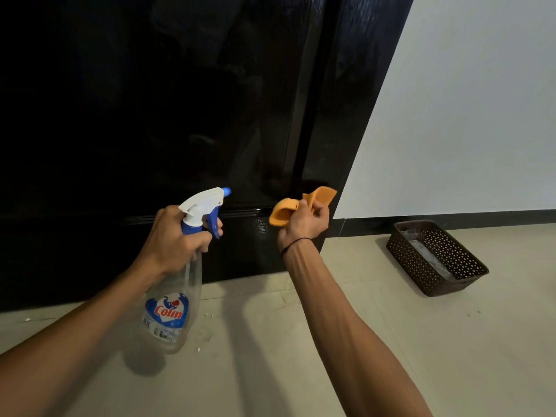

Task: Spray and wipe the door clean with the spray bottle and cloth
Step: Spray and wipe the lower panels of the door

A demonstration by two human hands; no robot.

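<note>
- Clearly mid-job: the left hand (177, 236) grips the spray bottle (177, 284) by its neck, a finger on the trigger and the nozzle aimed at the low part of the black door (150, 115).
- The right hand (304, 221) pinches the bunched orange cloth (285, 213) just beside the door's edge.
- A wet sheen near the cloth suggests some spraying is done; I'd judge wiping remains.
- The door's top is cut off, and the dark gloss hides any dirt.

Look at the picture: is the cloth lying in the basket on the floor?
No. The right hand grips the orange cloth near the door, well apart from the basket.
</note>
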